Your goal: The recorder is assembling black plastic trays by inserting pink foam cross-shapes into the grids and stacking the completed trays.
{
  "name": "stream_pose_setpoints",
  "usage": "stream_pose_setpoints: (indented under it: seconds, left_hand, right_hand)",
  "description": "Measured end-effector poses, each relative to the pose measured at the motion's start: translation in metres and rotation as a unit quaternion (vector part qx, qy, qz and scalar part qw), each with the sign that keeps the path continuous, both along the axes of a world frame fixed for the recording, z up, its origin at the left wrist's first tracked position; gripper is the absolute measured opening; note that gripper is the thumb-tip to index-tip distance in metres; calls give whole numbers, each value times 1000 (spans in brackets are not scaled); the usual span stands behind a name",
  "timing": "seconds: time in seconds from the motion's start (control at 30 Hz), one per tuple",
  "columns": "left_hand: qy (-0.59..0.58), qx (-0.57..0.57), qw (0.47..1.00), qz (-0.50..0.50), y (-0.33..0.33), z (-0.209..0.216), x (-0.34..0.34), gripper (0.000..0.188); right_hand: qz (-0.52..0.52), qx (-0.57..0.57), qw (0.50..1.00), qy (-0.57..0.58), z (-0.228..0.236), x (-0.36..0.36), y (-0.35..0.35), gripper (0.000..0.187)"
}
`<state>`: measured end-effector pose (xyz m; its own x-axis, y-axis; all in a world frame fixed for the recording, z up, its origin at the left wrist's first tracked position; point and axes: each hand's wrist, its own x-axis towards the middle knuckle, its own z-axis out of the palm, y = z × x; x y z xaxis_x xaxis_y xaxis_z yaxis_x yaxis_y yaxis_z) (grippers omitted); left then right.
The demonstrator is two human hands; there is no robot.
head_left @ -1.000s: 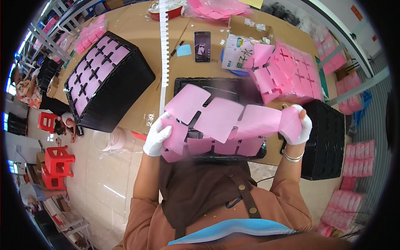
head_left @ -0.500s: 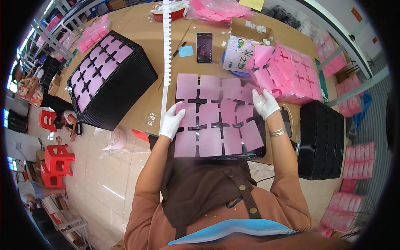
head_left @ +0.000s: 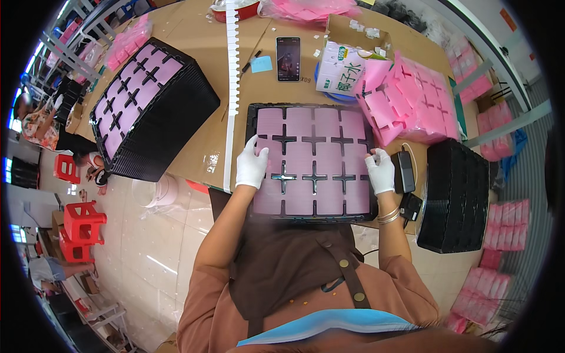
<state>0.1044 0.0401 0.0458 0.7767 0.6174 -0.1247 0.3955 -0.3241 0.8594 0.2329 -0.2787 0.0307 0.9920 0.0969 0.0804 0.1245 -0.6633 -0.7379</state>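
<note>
A pale pink slotted sheet (head_left: 299, 151) lies flat in the black tray (head_left: 252, 113) in front of me, and the tray's black cross-shaped ribs show through its slots. At the left edge my white-gloved left hand (head_left: 251, 166) rests on sheet and tray rim, thumb and fingers apart. Across from it, my gloved right hand (head_left: 381, 172) has its fingers bent together at the right edge. What its fingertips pinch, if anything, is hidden.
A tall stack of black trays (head_left: 170, 112) with a pink top stands left; another black stack (head_left: 456, 197) stands right. Behind are bagged pink sheets (head_left: 432, 97), a carton (head_left: 341, 65), a phone (head_left: 288, 59) and a white toothed strip (head_left: 231, 100). A black adapter (head_left: 404, 170) lies beside my right hand.
The pink sheet, loose and uneven before with its right side lifted, now lies flat inside the tray. My right hand has come down toward me along the right edge.
</note>
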Motion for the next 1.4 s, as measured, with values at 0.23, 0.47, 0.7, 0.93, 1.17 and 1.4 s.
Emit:
stream_pose_setpoints:
  seconds: [0.23,0.47,0.7,0.93,1.17,1.4]
  left_hand:
    - [-61,44,996,55,2,3,-17,57]
    - [-90,366,926,-35,5,36,-13,40]
    - [-8,432,854,-290,-24,-2,59,47]
    - [108,408,865,-272,19,15,45,52]
    - [72,487,832,-255,14,-14,52,69]
    - [71,490,813,-307,25,0,40,66]
  right_hand:
    - [-10,116,993,-16,6,-3,-7,23]
    - [45,311,945,86,8,16,-3,26]
    - [133,344,907,201,-19,81,76,26]
    - [50,155,978,127,-13,99,54,30]
    - [69,225,966,110,-40,101,68,36]
    - [150,241,939,193,-12,105,50,23]
